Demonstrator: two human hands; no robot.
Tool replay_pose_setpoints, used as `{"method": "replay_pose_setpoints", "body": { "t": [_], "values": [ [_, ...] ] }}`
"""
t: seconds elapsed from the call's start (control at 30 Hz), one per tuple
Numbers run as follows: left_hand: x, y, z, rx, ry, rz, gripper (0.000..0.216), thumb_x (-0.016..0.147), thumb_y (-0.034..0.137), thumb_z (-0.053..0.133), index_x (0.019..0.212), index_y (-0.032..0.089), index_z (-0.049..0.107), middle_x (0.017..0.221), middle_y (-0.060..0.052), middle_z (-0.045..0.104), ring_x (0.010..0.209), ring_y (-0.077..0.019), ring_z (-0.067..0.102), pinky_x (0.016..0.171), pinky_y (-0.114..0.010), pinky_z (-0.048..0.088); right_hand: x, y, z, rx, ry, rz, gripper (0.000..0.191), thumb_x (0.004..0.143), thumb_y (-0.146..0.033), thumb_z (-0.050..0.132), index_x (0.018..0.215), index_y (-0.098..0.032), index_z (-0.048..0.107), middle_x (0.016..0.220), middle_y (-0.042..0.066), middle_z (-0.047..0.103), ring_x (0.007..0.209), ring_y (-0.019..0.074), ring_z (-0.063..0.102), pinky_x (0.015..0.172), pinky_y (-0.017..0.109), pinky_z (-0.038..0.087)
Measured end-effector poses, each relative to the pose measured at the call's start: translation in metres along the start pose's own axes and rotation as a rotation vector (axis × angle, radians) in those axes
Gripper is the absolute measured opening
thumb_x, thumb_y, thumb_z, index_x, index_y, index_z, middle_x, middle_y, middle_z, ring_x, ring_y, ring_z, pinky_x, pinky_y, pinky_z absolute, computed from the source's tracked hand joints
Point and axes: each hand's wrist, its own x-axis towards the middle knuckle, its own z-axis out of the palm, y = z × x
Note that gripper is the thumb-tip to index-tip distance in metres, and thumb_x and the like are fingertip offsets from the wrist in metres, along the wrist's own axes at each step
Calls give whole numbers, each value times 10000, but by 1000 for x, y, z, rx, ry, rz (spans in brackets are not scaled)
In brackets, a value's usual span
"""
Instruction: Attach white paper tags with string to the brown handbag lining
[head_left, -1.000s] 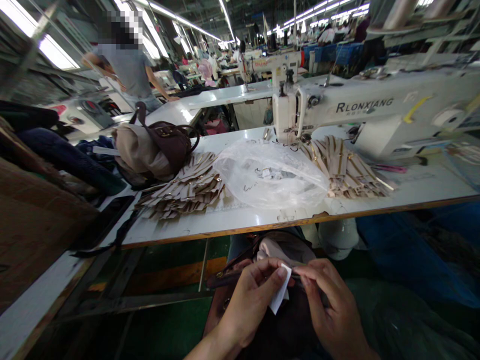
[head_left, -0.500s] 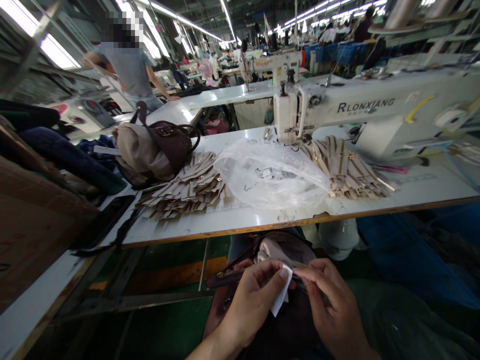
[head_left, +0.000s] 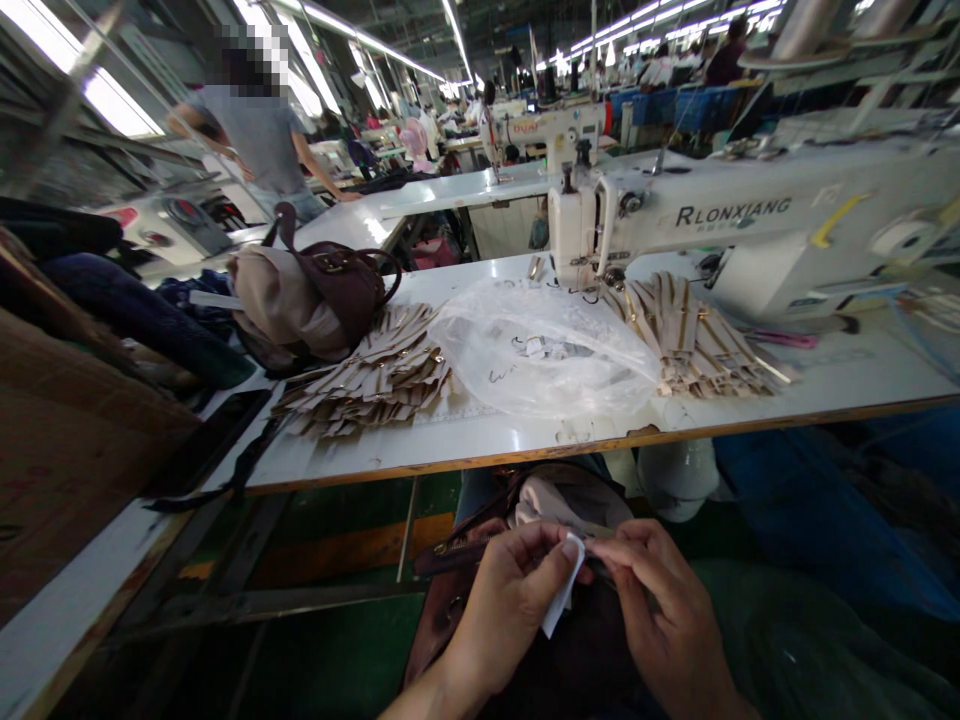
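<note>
White slip [head_left: 562, 595]: at the centre of our handwork, below the table's near edge, its loose end hanging toward seven o'clock. Our left hand [head_left: 510, 605] has it pinched under the thumb against the fingers. Our right hand [head_left: 667, 600] sits at three o'clock of the slip, grip narrow, fingertips just beside its upper end (whether they close on anything, we cannot tell).

Under both hands, a dark brown bag [head_left: 431, 628]; pale cloth [head_left: 544, 500] bunched at its opening, at eleven o'clock of the slip. Zipper [head_left: 461, 546] visible at nine, by the left knuckles.

Positions on the white table [head_left: 510, 437], clock read from our hands: clear plastic bag [head_left: 480, 350] at twelve, small pieces showing in its middle; heap of beige strips [head_left: 367, 385] at ten; second heap of strips [head_left: 682, 340] at one, touching or nearly touching the plastic. Sewing machine [head_left: 675, 220] behind that heap, also toward one. Beige-and-brown bag [head_left: 277, 300] past the ten o'clock strips. Person in a grey shirt [head_left: 262, 145] farther off, between ten and eleven.
</note>
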Motion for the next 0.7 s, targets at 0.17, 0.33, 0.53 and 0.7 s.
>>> {"method": "replay_pose_setpoints", "body": {
  "t": [0.17,0.33,0.53,0.7],
  "values": [
    [1,2,2,1,15,5,329,798,429,632,751,105,615,620,14,554,538,-66,392,503,-176,260,-1,1,0,-8,3,-6,253,917,-82,412,1045,-216,586,949,44,496,910,119,523,780,206,430],
    [1,2,4,-40,35,42,292,775,391,669,743,103,628,654,-5,607,599,-84,471,582,-173,336,0,-1,0,0,7,17,229,918,-97,422,1016,-224,586,912,32,500,857,110,532,733,197,439],
    [1,2,6,-65,60,43,260,744,367,702,741,113,642,643,-7,632,604,-97,510,597,-182,363,0,-2,3,28,16,55,210,917,-112,433,993,-223,594,889,33,516,824,122,539,692,215,456],
    [1,3,6,-64,66,36,264,738,380,702,722,120,654,641,-10,637,609,-107,521,611,-196,374,1,-3,3,36,21,81,199,915,-130,435,981,-208,606,884,40,525,813,134,552,681,232,466]
  ]
}}
